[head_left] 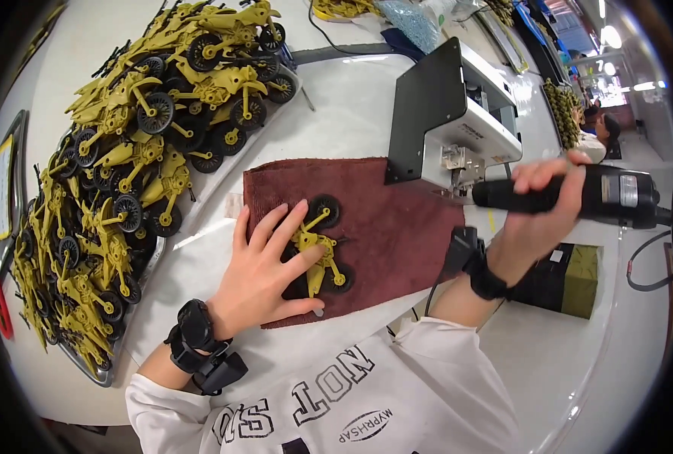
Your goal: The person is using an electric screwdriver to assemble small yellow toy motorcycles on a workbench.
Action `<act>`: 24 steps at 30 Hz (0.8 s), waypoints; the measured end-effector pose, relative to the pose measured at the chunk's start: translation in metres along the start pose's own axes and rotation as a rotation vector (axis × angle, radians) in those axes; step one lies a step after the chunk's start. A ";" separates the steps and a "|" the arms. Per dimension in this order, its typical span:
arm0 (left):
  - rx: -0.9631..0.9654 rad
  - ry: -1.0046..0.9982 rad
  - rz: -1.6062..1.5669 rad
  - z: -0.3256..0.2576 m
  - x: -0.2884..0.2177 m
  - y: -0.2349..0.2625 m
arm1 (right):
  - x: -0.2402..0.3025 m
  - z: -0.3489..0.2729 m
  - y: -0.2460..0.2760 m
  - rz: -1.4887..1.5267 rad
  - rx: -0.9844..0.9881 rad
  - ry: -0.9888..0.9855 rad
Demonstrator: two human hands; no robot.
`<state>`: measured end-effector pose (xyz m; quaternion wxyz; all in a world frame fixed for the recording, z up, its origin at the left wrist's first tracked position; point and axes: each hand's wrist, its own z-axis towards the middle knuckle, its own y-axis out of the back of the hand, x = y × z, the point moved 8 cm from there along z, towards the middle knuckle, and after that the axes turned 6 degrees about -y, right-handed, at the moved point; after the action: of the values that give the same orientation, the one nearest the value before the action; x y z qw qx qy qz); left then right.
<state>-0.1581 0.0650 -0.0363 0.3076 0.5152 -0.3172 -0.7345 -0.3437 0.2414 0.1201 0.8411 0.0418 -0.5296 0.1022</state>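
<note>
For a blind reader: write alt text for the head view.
A left hand presses a yellow toy motorcycle flat on a dark red cloth, while the right hand grips a black electric screwdriver beside a small bench machine. A heaped tray of toy motorcycles sits left.

The left hand [265, 268] covers part of the yellow toy motorcycle [317, 246]; the power tool's [578, 195] tip is hidden.

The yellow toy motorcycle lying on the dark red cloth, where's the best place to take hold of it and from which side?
Grip the yellow toy motorcycle by its narrow middle frame, probably from above. It lies flat on its side on the dark red cloth, wheels at either end, so the frame is the easiest pinch. The left hand already presses there; the right hand holds a black power tool.
</note>
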 end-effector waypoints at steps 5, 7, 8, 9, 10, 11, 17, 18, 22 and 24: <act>0.009 -0.022 -0.006 0.000 0.001 -0.003 | 0.010 -0.060 -0.048 0.451 0.371 0.008; 0.015 -0.031 -0.003 0.000 -0.001 -0.002 | 0.009 -0.076 -0.074 0.484 0.444 0.051; 0.003 -0.040 -0.010 0.000 -0.002 0.000 | 0.010 -0.079 -0.086 0.406 0.447 0.071; -0.010 -0.050 -0.017 0.001 -0.004 0.001 | 0.007 -0.081 -0.093 0.423 0.460 0.068; -0.015 -0.038 -0.012 0.000 -0.002 0.001 | 0.004 -0.083 -0.098 0.432 0.470 0.065; -0.016 -0.043 -0.023 -0.001 -0.001 0.001 | 0.000 -0.084 -0.105 0.433 0.493 0.041; -0.009 -0.045 -0.099 -0.006 0.000 0.000 | -0.007 -0.088 -0.126 0.373 0.566 0.008; -0.014 -0.038 -0.100 -0.006 0.001 0.001 | -0.007 -0.089 -0.128 0.355 0.563 0.003; -0.026 -0.046 -0.101 -0.006 0.001 0.002 | -0.011 -0.091 -0.132 0.322 0.546 -0.021; -0.037 -0.047 -0.106 -0.005 0.000 0.003 | -0.014 -0.092 -0.133 0.402 0.564 -0.092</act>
<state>-0.1528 0.0621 -0.0353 0.2700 0.5083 -0.2830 -0.7672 -0.2399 0.1265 0.0724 0.7347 0.1718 -0.5155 0.4062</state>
